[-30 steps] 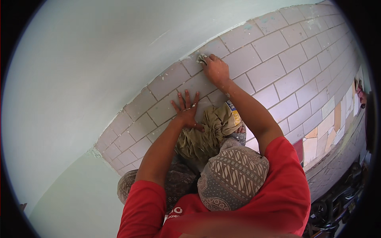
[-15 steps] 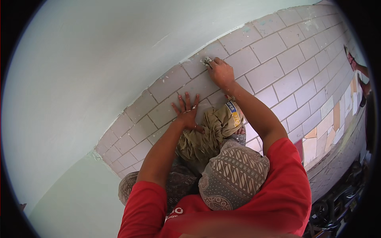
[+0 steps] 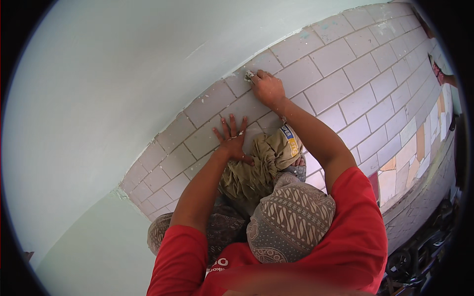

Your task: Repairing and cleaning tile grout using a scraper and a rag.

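Note:
My right hand point(image 3: 269, 89) is closed around a small scouring pad or wad point(image 3: 249, 76), greyish and smeared with white; its exact kind is hard to make out. It presses on a floor tile point(image 3: 265, 62) close to the foot of the wall. Flat on the tiles to the left lies my left hand point(image 3: 233, 140), fingers spread, with white specks on its skin. Its thumb touches the bunched khaki cloth point(image 3: 269, 155), which has a blue and yellow printed patch and lies in front of my patterned knees.
A pale painted wall point(image 3: 133, 69) rises along the left, its lower edge rough and white-spotted. Grey-pink tiles point(image 3: 333, 64) run to the far right, toward a patch of irregular stone pieces point(image 3: 402, 160). Another person's hand point(image 3: 438, 74) shows there. A motorcycle point(image 3: 414, 256) stands at lower right.
My right hand has slid a little to the left along the tile with the wad. My left hand stays put. The other person's limbs at the right edge have shifted.

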A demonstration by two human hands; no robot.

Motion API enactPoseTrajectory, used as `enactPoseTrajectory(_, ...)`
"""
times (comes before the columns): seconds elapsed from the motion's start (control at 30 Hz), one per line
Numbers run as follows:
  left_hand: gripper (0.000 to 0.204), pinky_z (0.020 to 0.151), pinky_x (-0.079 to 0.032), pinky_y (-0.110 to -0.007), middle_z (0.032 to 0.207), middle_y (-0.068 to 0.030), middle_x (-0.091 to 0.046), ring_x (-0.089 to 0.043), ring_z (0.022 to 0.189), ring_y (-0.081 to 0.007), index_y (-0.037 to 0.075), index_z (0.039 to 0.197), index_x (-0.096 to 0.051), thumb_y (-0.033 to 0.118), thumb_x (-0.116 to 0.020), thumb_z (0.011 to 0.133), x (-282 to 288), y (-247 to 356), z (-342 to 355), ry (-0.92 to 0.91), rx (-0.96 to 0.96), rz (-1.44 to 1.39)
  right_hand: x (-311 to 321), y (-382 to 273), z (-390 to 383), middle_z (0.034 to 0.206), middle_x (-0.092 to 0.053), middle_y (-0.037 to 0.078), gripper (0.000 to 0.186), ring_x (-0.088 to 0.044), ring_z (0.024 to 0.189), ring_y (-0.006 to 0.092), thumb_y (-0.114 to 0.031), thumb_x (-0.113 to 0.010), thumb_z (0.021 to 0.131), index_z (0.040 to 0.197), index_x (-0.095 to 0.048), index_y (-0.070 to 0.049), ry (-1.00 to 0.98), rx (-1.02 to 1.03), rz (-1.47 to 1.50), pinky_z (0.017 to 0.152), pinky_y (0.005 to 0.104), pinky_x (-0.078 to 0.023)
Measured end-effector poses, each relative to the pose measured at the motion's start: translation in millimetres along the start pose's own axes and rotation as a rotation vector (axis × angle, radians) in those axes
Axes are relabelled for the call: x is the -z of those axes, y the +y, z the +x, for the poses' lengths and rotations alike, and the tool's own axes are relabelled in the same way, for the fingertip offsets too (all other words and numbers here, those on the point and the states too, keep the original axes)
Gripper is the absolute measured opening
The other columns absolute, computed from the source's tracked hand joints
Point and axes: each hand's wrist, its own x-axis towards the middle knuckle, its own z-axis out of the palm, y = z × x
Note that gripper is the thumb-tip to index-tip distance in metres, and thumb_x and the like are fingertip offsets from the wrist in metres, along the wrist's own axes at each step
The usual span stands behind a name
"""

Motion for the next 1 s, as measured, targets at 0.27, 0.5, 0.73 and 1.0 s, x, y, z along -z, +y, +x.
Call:
enactPoseTrajectory(0.27,0.174,0.106,0.01,-0.082,0.161,-0.0306,0.03,0.029,0.146,-0.0565,0.021,0.161,0.021,0.07,-0.092,0.039,-2.0,-4.4,0.3,-0.005,0.009,0.012,12.1,-7.0,-3.8,0.107,-0.067,0.015,0.027,-0.068,0.102,0.0366,-0.023,-0.062,0.093,0.113,-0.067,-0.006,-0.122,-0.056,0.059,0.08,0.05,-0.057)
enactPoseTrajectory(0.5,0.173,0.106,0.012,-0.082,0.161,-0.0309,0.032,0.03,0.145,-0.0564,0.021,0.161,0.021,0.069,-0.092,0.04,-2.1,-2.5,3.8,-0.006,-0.029,-0.001,43.3,77.7,28.8,0.118,-0.068,0.017,0.034,-0.066,0.109,0.0395,-0.027,-0.06,0.098,0.126,-0.064,-0.009,0.196,-0.548,0.152,0.092,0.0495,-0.054)
enactPoseTrajectory(0.73,0.175,0.104,0.016,-0.08,0.157,-0.0364,0.033,0.036,0.142,-0.0564,0.017,0.16,0.023,0.071,-0.092,0.039,-4.8,-6.2,3.0,-0.026,-0.018,-0.037,86.5,139.8,78.0,0.122,-0.068,0.02,0.044,-0.064,0.114,0.0418,-0.038,-0.059,0.098,0.131,-0.061,-0.008,0.279,-0.718,0.076,0.097,0.0517,-0.051)
enactPoseTrajectory(1.0,0.175,0.103,0.011,-0.084,0.16,-0.0336,0.031,0.03,0.143,-0.0608,0.019,0.162,0.018,0.071,-0.091,0.036,-9.1,-4.7,2.3,0.039,0.005,-0.014,93.3,149.7,82.9,0.117,-0.07,0.02,0.04,-0.065,0.11,0.0441,-0.037,-0.059,0.097,0.123,-0.066,-0.007,0.14,-0.675,0.049,0.095,0.053,-0.052)
